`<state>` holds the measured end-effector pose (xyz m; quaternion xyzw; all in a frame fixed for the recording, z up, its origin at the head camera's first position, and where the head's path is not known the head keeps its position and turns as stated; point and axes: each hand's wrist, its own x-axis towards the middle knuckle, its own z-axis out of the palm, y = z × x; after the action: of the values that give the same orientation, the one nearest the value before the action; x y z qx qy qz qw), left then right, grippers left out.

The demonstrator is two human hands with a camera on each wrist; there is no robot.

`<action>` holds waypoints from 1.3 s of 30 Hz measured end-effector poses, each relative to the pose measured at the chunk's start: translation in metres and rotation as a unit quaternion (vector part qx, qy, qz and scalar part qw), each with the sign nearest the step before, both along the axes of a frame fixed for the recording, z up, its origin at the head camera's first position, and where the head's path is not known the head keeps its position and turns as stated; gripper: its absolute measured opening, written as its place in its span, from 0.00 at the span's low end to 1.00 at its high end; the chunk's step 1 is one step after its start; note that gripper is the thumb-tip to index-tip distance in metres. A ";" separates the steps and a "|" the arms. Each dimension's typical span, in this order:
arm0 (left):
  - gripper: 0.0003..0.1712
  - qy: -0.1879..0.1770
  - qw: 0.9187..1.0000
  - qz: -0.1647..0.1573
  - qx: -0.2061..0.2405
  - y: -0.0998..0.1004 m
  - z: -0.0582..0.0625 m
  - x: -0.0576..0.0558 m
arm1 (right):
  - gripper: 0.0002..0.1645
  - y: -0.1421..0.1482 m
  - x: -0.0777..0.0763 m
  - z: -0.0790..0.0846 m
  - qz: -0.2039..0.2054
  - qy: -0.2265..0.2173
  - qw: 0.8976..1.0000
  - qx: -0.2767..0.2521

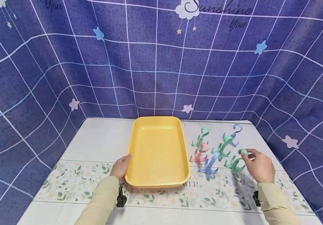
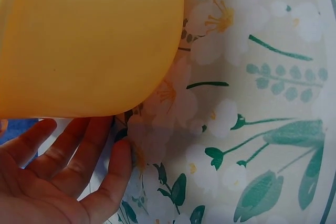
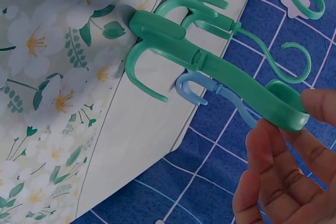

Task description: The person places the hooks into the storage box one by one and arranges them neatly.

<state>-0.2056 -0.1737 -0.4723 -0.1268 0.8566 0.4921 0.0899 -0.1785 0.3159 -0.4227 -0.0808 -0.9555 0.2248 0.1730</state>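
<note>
smooth plastic tray (image 1: 158,150), glossy plastic hook (image 3: 236,81), matt cloth backdrop (image 1: 144,57)

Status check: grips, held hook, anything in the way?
Right grip pinching green hook by curled end. Left grip holding yellow tray, left rim. Nearer blue hook between tray and hook.

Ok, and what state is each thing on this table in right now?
Tray: open side up, flat on the table, left grip at its side.
Front green hook: curled end pinched in the right grip; can't tell whether its base touches down.
Other two green hooks: standing, curled ends up.
Pink hook: standing, curled end up.
Two blue hooks: standing, curled ends up.
</note>
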 end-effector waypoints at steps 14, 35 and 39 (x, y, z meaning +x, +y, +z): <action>0.37 -0.001 1.000 0.005 -0.003 0.000 -0.003 -0.002 | 0.22 0.002 -0.001 0.008 0.000 0.015 1.000 0.006; 0.36 0.000 1.000 0.001 -0.013 -0.001 -0.005 -0.004 | 0.21 -0.007 0.003 0.058 0.016 0.087 0.996 0.028; 0.37 -0.002 1.000 0.001 -0.010 0.000 -0.003 -0.003 | 0.21 -0.007 0.002 0.066 0.019 0.094 0.995 0.030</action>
<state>-0.2083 -0.1737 -0.4753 -0.1297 0.8611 0.4834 0.0893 -0.1766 0.3085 -0.3564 -0.0355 -0.9426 0.2064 0.2601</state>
